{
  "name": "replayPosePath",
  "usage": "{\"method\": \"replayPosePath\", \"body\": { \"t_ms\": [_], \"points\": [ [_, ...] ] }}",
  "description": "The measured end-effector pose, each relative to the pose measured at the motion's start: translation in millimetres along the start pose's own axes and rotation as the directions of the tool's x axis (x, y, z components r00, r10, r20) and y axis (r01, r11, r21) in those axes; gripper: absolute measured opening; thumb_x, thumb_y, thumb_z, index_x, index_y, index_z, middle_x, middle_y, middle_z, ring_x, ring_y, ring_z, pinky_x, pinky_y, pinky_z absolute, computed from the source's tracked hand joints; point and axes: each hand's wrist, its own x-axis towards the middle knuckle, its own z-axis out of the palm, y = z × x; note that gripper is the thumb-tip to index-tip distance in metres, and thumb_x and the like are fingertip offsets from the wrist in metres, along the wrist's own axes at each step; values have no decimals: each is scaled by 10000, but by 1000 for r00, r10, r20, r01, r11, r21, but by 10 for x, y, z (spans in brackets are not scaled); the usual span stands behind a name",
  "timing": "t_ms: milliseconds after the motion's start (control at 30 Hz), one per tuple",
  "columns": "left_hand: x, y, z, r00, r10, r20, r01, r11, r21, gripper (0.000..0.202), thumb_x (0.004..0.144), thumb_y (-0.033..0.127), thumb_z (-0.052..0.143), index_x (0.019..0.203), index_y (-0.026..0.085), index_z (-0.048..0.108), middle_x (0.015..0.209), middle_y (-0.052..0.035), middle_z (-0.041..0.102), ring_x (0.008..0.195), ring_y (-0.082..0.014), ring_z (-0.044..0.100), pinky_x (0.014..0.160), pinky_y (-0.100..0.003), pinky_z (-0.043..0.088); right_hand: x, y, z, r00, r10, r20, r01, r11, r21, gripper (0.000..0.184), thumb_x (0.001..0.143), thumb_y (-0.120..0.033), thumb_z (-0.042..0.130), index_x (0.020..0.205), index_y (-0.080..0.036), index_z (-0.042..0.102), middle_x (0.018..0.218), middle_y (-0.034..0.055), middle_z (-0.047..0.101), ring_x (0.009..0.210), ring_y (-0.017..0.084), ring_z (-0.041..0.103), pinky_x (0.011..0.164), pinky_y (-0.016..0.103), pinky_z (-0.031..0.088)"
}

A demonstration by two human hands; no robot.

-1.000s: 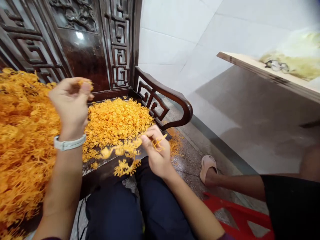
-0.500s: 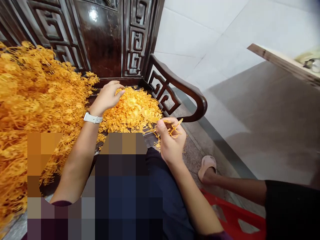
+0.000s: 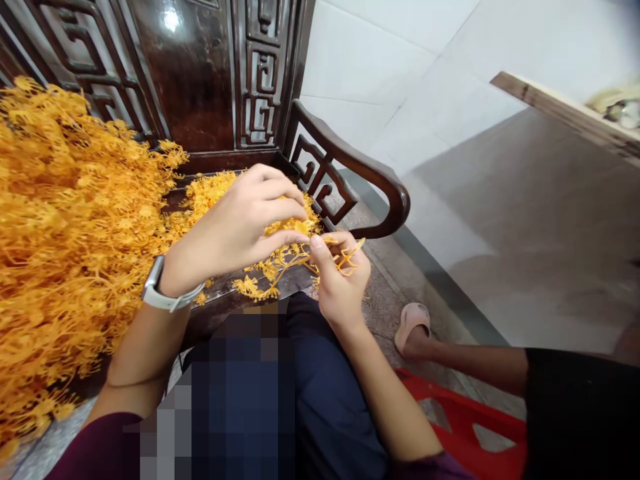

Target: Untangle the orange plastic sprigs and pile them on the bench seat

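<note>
My right hand (image 3: 344,283) pinches the stems of an orange artificial flower sprig (image 3: 354,255) between thumb and curled fingers. Thin branches of it hang leftward over the dark seat. Close by on the left, my left hand (image 3: 245,217), with a pale watch strap at the wrist, reaches across with fingers spread and curved. Its thumb tip is right beside my right thumb; whether they touch I cannot tell. Beneath and behind it lies a smaller heap of orange flower pieces (image 3: 213,190), partly covered by the hand.
A large pile of orange artificial flowers (image 3: 75,233) fills the left. The dark carved wooden bench (image 3: 195,87) has a curved armrest (image 3: 373,170) on the right. Another person's leg and pink clog (image 3: 414,327) are at lower right, near a red plastic stool (image 3: 460,423).
My left hand has come from above the small heap toward me and right, up to my right hand. My right hand stays nearly in place, still gripping the sprig.
</note>
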Motion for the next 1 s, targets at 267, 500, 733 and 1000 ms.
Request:
{"method": "replayPosePath", "body": {
  "t_ms": [267, 500, 733, 1000],
  "points": [
    [-81, -38, -139, 977, -165, -137, 151, 983, -108, 44, 903, 246, 786, 866, 248, 761, 871, -5, 774, 787, -184, 719, 729, -343, 570, -12, -101, 9, 994, -107, 7, 107, 988, -111, 197, 928, -332, 764, 817, -213, 654, 706, -28, 602, 607, 112, 529, 568, 270, 423],
    [-73, 6, -37, 882, -416, -223, 273, 835, -478, 154, 811, 216, 878, 799, 225, 725, 820, 6, 730, 766, -159, 713, 632, -305, 608, -8, -56, -41, 978, -162, 131, 185, 963, -193, 116, 942, -320, 743, 892, -229, 690, 892, 40, 692, 899, 220, 624, 869, 414, 491],
    [0, 53, 156, 935, -352, -44, 241, 720, -651, 390, 800, 582, 871, 831, 221, 726, 852, -22, 766, 780, -187, 766, 687, -334, 655, 6, -43, -43, 943, -154, 294, 182, 981, -70, 381, 1011, -348, 635, 1386, -290, 607, 1339, 75, 678, 1248, 281, 621, 1097, 511, 474],
    [-24, 53, 243, 933, -352, -72, 230, 738, -634, 422, 796, 617, 857, 830, 228, 697, 854, -40, 773, 776, -208, 780, 640, -342, 651, -30, -80, -3, 958, -97, 271, 79, 994, 74, 292, 971, -426, 728, 1157, -271, 564, 1078, 33, 646, 970, 196, 640, 897, 400, 561]
  ]
}}
